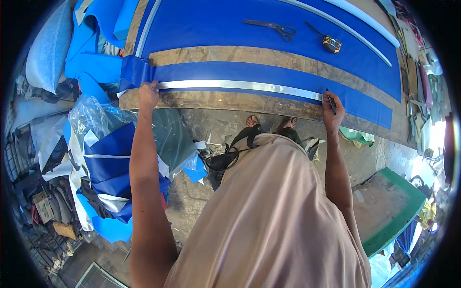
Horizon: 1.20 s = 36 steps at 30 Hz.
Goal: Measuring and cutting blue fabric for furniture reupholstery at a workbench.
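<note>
A long silver metal ruler (240,85) lies along a narrow strip of blue sheet material (206,70) near the table's front edge. At its left end my left hand (149,94) is closed, gripping the ruler's tip beside a folded-over piece of the blue sheet (136,70). My right hand (333,110) is closed around a dark pen (331,102) at the ruler's right end. Farther back, black scissors (273,27) and a black-and-yellow tape measure (331,44) rest on a wider blue sheet (211,29).
The worn wooden table (230,100) carries a pale strip (353,32) at the back and another (146,31) at the left. Below left lie blue sheet scraps (108,168) and clear plastic (96,115). A green-edged board (391,211) stands at lower right.
</note>
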Available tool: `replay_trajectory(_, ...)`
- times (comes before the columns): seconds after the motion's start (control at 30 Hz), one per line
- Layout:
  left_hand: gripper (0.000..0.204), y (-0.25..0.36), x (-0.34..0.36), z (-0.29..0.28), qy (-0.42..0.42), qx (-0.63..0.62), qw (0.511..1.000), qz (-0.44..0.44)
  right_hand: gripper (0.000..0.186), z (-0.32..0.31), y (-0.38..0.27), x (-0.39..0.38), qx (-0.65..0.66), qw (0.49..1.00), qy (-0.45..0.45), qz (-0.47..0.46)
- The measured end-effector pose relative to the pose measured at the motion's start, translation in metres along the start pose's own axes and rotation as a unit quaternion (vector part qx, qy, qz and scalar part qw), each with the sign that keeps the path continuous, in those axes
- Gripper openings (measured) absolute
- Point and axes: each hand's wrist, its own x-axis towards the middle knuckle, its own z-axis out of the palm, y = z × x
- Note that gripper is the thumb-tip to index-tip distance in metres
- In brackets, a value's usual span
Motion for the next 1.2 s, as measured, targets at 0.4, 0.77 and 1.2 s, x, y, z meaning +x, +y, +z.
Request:
replay_trajectory(0.4, 0.047, 0.015, 0.006, -0.005, -0.027, 0.074, 0.997, 0.010, 0.038, 0.000, -0.001, 0.000, 0.016, 0.999, 0.026, -0.034)
replay_trajectory(0.77, 0.047, 0.028, 0.004, -0.013, -0.015, 0.066, 0.998, 0.002, 0.036, 0.002, -0.014, -0.002, 0.027, 0.999, 0.023, -0.020)
replay_trajectory(1.2, 0.043, 0.030, 0.010, -0.020, -0.052, 0.106, 0.993, -0.013, 0.034, 0.001, -0.003, 0.001, -0.026, 0.996, 0.012, -0.084)
